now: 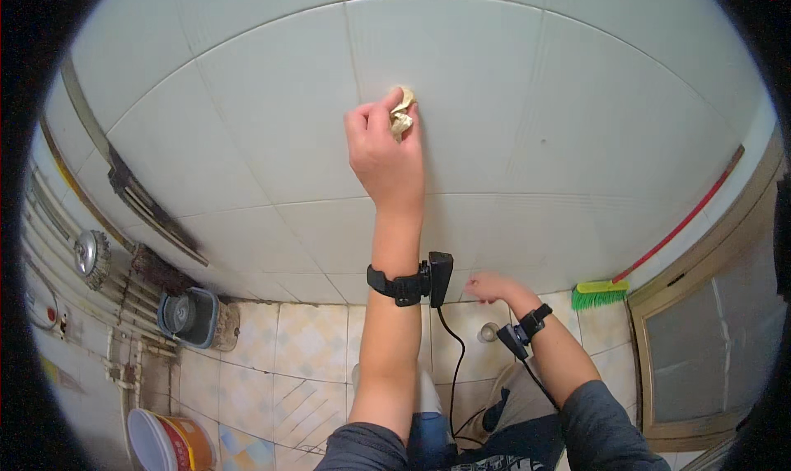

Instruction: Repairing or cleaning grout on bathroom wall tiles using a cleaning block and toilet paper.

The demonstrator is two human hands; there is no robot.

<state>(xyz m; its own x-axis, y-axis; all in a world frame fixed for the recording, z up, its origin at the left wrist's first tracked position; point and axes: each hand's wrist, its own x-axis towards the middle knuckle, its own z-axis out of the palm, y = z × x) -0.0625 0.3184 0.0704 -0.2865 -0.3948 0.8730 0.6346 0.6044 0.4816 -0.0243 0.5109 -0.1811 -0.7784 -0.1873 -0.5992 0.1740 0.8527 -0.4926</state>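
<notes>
Clock positions are taken from the centre of the view. Left hand (386, 154): at 12 o'clock, raised to the white tiled wall (494, 100). Its fingers (356, 123) are bent and closed around a crumpled pale-yellow wad (401, 125), part of which protrudes beyond the fingers towards 1 o'clock. The wad lies at the wall face; its material could not be determined.

Right hand (488, 287): at 4 o'clock, lower than the left and well apart from it. Its fingers are loosely curled inward; whether anything is inside the curl cannot be told. Each wrist carries a black strap with a black device; the left device (441, 279) has a black cable (460, 356) running towards 6 o'clock.

Surroundings: a broom (600, 296) with green bristles and a red handle stands between 3 and 4 o'clock, beside a framed door (692, 356). A round metal fitting on the tiled floor (305, 331), near 5 o'clock, lies just beyond the right wrist device. A grey-blue basin (216, 310) is at 8 o'clock, and an orange-and-white bucket (198, 442) between 7 and 8.
</notes>
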